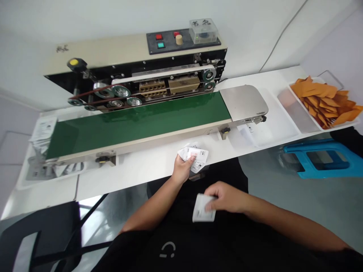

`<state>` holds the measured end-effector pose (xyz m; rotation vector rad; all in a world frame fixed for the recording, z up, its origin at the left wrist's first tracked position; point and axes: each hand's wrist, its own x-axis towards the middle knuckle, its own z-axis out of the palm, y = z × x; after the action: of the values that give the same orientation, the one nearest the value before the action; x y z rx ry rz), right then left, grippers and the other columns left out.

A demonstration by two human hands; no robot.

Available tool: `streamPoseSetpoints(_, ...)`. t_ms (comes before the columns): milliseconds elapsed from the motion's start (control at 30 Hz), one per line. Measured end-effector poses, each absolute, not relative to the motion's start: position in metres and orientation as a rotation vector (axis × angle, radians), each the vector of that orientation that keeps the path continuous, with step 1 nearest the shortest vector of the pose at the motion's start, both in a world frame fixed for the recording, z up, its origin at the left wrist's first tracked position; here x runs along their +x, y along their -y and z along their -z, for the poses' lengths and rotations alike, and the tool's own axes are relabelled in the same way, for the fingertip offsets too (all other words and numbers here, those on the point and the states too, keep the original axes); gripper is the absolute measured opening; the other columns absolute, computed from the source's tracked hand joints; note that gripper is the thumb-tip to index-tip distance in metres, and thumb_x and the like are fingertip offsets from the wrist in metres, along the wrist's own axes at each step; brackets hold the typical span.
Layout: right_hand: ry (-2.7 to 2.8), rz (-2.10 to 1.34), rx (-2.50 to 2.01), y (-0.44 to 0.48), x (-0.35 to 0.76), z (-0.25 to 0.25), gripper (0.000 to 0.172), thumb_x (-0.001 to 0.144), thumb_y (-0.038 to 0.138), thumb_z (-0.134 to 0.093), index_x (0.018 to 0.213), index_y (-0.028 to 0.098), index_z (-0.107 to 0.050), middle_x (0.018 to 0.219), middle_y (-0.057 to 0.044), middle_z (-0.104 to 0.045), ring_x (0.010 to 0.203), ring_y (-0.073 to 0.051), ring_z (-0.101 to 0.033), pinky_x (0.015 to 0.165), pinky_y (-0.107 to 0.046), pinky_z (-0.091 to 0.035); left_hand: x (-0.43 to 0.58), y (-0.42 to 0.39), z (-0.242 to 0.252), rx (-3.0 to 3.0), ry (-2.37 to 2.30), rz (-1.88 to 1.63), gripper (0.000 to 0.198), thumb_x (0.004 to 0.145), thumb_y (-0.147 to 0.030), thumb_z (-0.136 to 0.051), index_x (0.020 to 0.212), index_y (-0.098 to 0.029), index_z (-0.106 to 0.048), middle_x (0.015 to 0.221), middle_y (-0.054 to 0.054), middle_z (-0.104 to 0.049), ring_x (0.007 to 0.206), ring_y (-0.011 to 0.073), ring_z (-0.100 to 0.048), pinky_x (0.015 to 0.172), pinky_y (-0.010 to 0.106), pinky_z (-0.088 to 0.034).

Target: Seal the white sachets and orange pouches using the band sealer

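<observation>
Left hand, nearer the belt, thumb clamped over fanned packets; right hand, farther from the belt, fingers closed on a blurred packet, apart from those.

White table, long, smooth-topped, running along the wall. Directly on it: sealing machine toward the back, its green-belted conveyor in front, lengthwise. Left end: white bin of pale packets, partly under the conveyor's end. Right end: translucent bin heaped with orange pieces. Below, grey floor; blue stool near the table's right side.
</observation>
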<state>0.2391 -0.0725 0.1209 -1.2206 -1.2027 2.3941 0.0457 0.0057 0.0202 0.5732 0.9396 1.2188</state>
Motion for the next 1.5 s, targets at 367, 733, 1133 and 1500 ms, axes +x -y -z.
streamPoseSetpoints(367,0.874,-1.338,-1.33,-0.152,0.331,-0.191,0.016,0.094,0.014,-0.076,0.109,0.015,-0.07,0.077,-0.004,-0.07,0.057,-0.011,-0.063,0.052,-0.023,-0.056,0.042,-0.006,-0.014,0.527,-0.909,-1.201,0.072,0.069,-0.044,-0.102,0.126,-0.019,-0.065,0.113,0.009,-0.082,0.103,0.0288,-0.081,0.094,0.045,-0.066)
streamPoseSetpoints(733,0.893,-1.312,-1.529,-0.204,0.311,-0.2,0.01,0.095,0.008,-0.071,0.101,0.016,-0.07,0.071,-0.004,-0.066,0.056,-0.011,-0.061,0.053,-0.02,-0.056,0.037,-0.005,-0.005,0.56,-0.874,-1.152,0.075,0.073,-0.042,-0.1,0.133,-0.018,-0.062,0.119,0.012,-0.082,0.106,0.0303,-0.081,0.092,0.043,-0.066)
streamPoseSetpoints(1133,1.029,-1.255,-1.598,-0.194,0.285,-0.209,0.022,0.096,0.031,-0.081,0.11,0.021,-0.067,0.087,-0.006,-0.071,0.058,-0.012,-0.064,0.047,-0.02,-0.05,0.037,-0.005,-0.002,0.581,-0.873,-1.149,0.075,0.074,-0.043,-0.099,0.135,-0.017,-0.063,0.119,0.013,-0.081,0.108,0.0314,-0.08,0.089,0.041,-0.067)
streamPoseSetpoints(1500,1.437,-1.078,-1.516,-0.002,0.239,-0.116,0.034,0.091,0.045,-0.077,0.118,0.024,-0.072,0.099,-0.006,-0.068,0.082,-0.018,-0.064,0.065,-0.029,-0.054,0.052,-0.014,-0.022,0.462,-0.877,-1.294,0.071,0.08,-0.04,-0.096,0.138,-0.02,-0.061,0.122,0.01,-0.08,0.108,0.027,-0.078,0.095,0.041,-0.065)
